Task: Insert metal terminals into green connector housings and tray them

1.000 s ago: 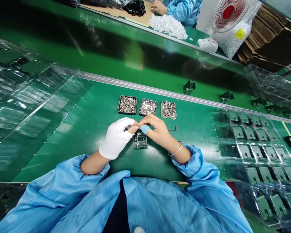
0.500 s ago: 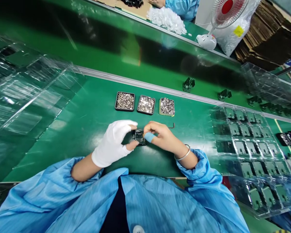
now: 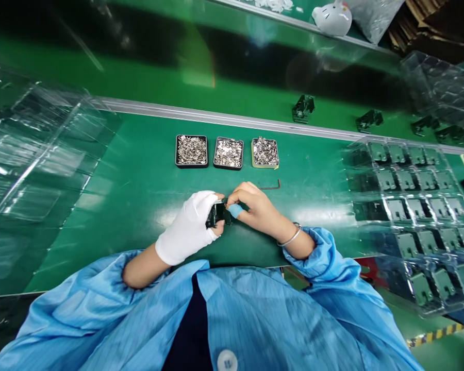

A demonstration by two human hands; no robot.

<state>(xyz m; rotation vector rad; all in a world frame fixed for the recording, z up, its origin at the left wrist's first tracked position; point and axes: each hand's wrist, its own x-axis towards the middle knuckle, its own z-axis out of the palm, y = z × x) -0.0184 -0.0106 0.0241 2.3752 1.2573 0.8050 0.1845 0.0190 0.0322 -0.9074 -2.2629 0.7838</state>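
Note:
My left hand, in a white glove with bare fingertips, is closed around a small dark green circuit board assembly, thumb below and fingers above. The assembly is tilted, and the glove hides part of it. At its right edge, my right hand pinches with thumb and forefinger; a blue wrap covers the thumb. Whatever sits between those fingertips is too small to make out. Just beyond my right hand lies a thin L-shaped hex key on the green table.
Three small trays of metal parts, left, middle and right, stand in a row ahead. Clear plastic trays with green boards are at right; more plastic trays at left. Assemblies stand behind the metal rail.
My left fingers have closed on the assembly, which has turned and tilted. My right fingertips remain at its right side. The head view has shifted, cutting the far bench and fan mostly out.

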